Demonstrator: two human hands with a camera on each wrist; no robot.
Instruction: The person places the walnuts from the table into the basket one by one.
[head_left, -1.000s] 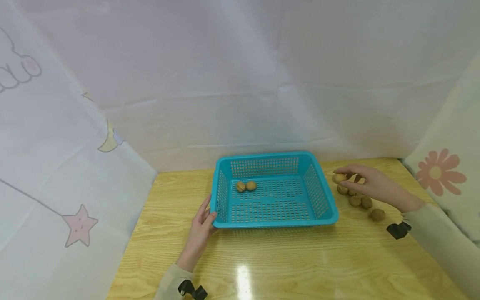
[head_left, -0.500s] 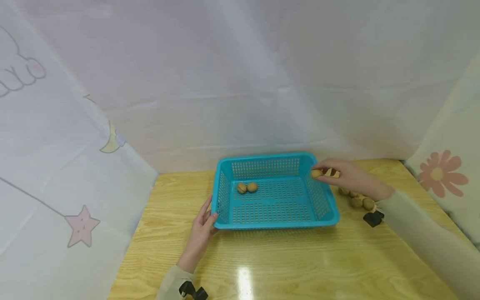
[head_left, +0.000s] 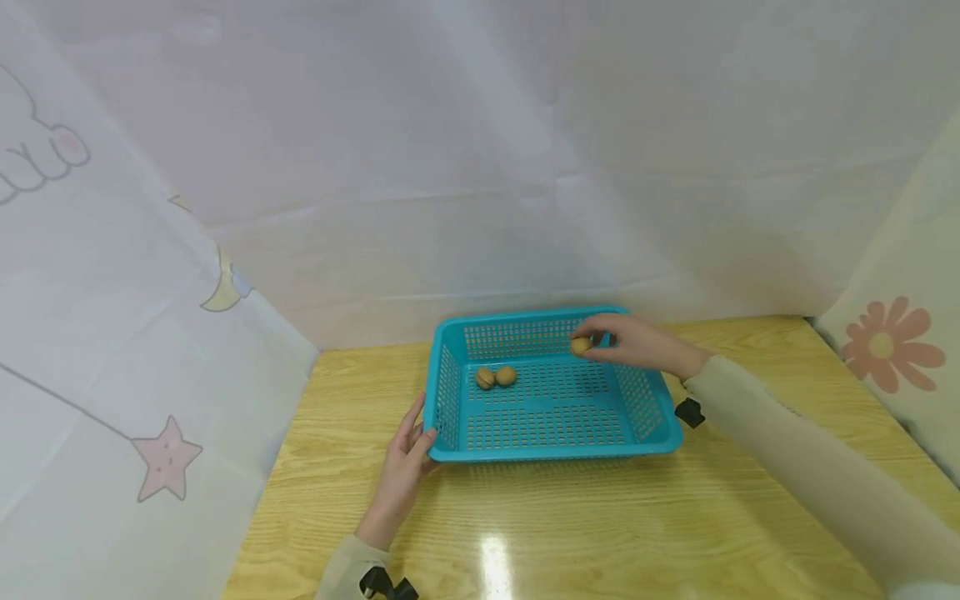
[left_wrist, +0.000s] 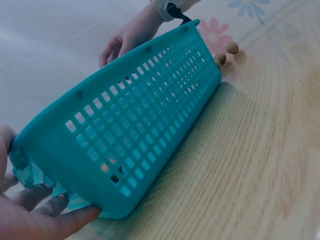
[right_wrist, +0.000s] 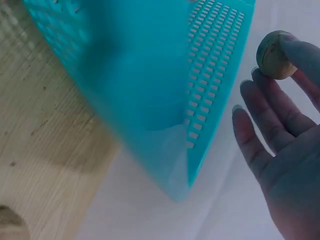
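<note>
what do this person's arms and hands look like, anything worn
The left sleeve and right sleeve are plain and pale beige. Each has a small, angular black fitting at its wrist end. The left hand and right hand are ungloved.

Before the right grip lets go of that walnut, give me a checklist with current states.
1. Held walnut secure: ok, pinched by the right grip.
2. Basket steadied: ok, left grip holds its left rim by the near corner.
3. Walnut over the basket: ok, appears so in the head view.
4. Drop height to the basket floor: cannot tell.
5. Landing spot free: ok, the two walnuts inside sit together further left.
6. Table cleared of walnuts: not ok, the left wrist view shows some loose walnuts beyond the basket.
</note>
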